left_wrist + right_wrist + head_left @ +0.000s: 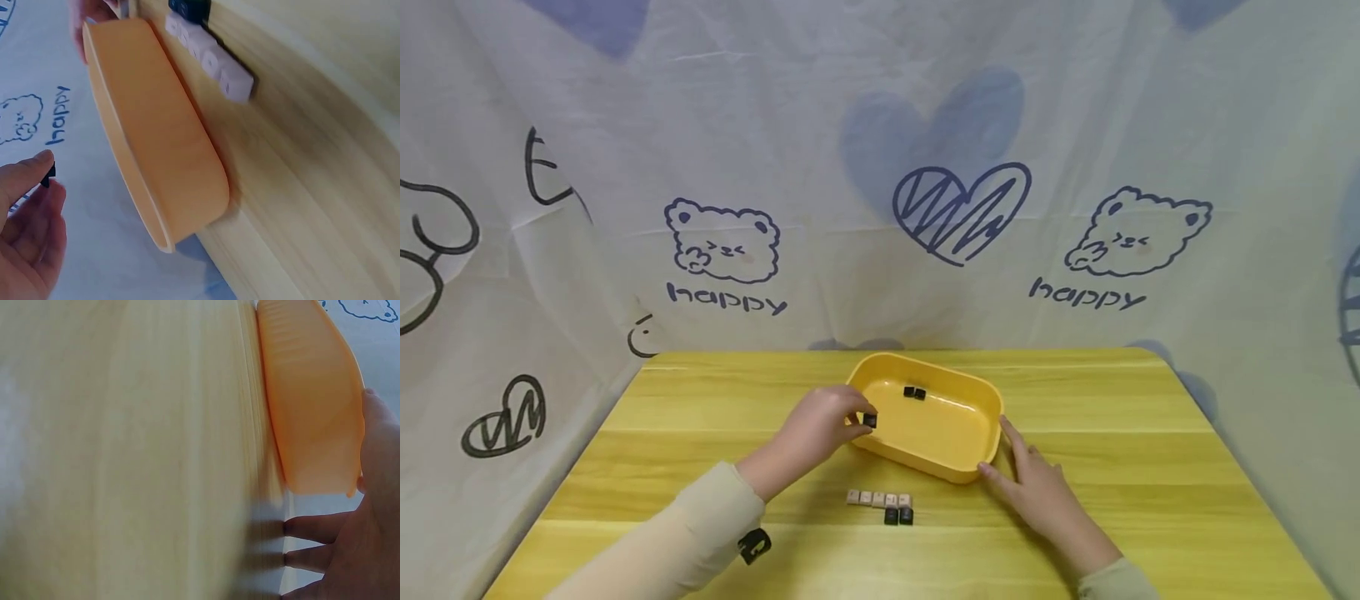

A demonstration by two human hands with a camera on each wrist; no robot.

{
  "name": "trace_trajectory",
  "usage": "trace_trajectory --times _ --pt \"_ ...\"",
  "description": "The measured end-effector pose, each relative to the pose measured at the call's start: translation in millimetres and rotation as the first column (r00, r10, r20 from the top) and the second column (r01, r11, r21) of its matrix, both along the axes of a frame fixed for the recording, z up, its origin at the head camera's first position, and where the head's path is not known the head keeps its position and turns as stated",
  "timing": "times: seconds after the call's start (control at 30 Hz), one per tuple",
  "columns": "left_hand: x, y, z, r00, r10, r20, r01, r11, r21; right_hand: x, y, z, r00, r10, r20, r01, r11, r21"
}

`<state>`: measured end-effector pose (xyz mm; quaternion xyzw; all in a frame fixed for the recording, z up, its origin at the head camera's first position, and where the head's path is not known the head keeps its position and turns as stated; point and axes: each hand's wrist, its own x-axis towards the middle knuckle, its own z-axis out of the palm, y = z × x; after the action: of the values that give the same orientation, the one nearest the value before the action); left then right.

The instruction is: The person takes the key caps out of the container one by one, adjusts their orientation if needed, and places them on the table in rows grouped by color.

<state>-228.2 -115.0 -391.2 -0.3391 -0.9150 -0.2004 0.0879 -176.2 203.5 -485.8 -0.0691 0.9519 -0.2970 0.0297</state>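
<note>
My left hand [820,429] pinches a small black keycap [870,420] between thumb and fingertips, over the left end of a yellow plastic tray [917,464]. In the left wrist view, this black keycap [48,175] shows only partly between the fingers. Two black keycaps [914,392] lie inside the tray near its far wall. My right hand [1041,492] touches the tray's right end with thumb and index finger; its other fingers stretch toward the table in the right wrist view. In front of the tray, a row of white keycaps [878,500] has two black keycaps [898,517] beside its right end.
The wood-grain table [700,417] reaches back to a pale cloth [850,308] printed with hearts and bears. A black fitting [754,545] sits by my left sleeve [685,533]. The tray stands near the table's far edge.
</note>
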Motion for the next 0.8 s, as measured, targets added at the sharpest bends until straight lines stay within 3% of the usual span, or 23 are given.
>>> trace_trajectory --times 0.17,0.37,0.47,0.8 --pt "17.3 -1.7 2.0 0.999 0.043 0.013 -0.043 0.999 0.011 -0.3 1 -1.2 1.0 0.003 -0.009 -0.003 1.0 0.01" --pt "31.9 0.1 -1.1 1.0 -0.02 0.012 0.02 0.998 -0.056 -0.2 2 -3.5 1.0 0.003 -0.008 -0.003 1.0 0.016" --pt "36.4 2.2 -9.2 0.999 -0.029 0.026 0.031 0.996 -0.083 0.2 2 -3.8 1.0 0.001 -0.001 -0.001 1.0 0.021" --pt "48.9 5.1 -46.1 0.991 0.027 0.133 -0.014 0.995 -0.099 -0.8 2 -2.2 1.0 -0.001 -0.001 0.001 1.0 0.021"
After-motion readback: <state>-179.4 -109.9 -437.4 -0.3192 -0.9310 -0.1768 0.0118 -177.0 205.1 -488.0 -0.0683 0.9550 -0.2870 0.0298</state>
